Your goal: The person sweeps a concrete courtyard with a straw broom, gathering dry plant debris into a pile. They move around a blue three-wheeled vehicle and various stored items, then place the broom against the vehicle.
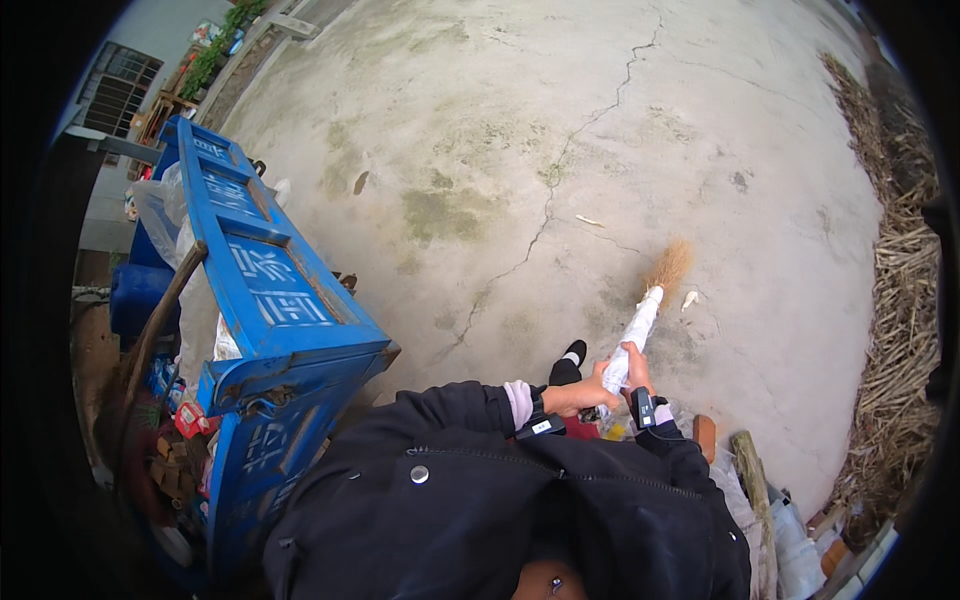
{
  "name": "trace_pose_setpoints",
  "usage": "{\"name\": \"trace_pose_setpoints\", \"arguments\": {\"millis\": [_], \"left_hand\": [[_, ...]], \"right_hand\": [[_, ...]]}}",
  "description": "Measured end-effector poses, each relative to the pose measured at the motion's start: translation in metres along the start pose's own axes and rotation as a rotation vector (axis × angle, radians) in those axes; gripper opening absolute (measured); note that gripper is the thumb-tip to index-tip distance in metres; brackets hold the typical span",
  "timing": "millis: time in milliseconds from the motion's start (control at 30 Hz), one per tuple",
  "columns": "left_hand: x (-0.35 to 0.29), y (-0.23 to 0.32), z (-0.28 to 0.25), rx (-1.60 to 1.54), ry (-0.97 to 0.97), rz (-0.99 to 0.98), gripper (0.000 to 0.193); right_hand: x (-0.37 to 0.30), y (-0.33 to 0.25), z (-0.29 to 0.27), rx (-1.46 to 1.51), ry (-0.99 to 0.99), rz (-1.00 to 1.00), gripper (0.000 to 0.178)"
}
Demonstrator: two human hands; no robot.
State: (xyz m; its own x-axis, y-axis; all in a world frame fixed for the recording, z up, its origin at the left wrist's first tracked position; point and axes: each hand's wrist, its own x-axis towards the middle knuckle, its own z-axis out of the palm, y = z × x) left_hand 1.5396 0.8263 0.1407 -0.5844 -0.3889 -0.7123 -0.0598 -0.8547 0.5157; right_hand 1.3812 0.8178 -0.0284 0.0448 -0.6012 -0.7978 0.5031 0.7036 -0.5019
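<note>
A broom [638, 328] with straw-coloured bristles [671, 262] points away from me over the concrete, its shaft wrapped in something white. My left hand [577, 397] is closed round the near part of the shaft. A little farther along, my right hand [636, 371] wraps round the same shaft. Both wrists wear small black devices. Whether the bristle tips touch the ground I cannot tell. A pale scrap [689, 300] lies just right of the bristles, and another scrap [590, 220] is farther off. One of my black shoes [574, 352] shows beside my left hand.
On the left stands a blue metal cart [300, 345] loaded with plastic bags, a blue drum [140, 298] and a curved wooden stick [160, 320]. Dry stalks [905, 260] are heaped along the right. A log [752, 490] and a brick [705, 437] lie close on my right.
</note>
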Motion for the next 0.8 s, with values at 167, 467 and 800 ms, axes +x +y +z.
{"name": "trace_pose_setpoints", "arguments": {"millis": [167,467,800], "left_hand": [[0.007,0.028,-0.011,0.058,0.264,0.119,0.099],[0.065,0.098,-0.065,-0.286,0.267,-0.067,0.081],[0.148,0.213,-0.119,0.062,-0.247,-0.033,0.112]], "right_hand": [[0.030,-0.040,0.066,0.095,-0.283,0.099,0.030],[0.113,-0.090,0.116,-0.123,-0.315,0.556,0.039],[0.140,-0.202,0.077,0.272,0.075,0.182,0.044]]}}
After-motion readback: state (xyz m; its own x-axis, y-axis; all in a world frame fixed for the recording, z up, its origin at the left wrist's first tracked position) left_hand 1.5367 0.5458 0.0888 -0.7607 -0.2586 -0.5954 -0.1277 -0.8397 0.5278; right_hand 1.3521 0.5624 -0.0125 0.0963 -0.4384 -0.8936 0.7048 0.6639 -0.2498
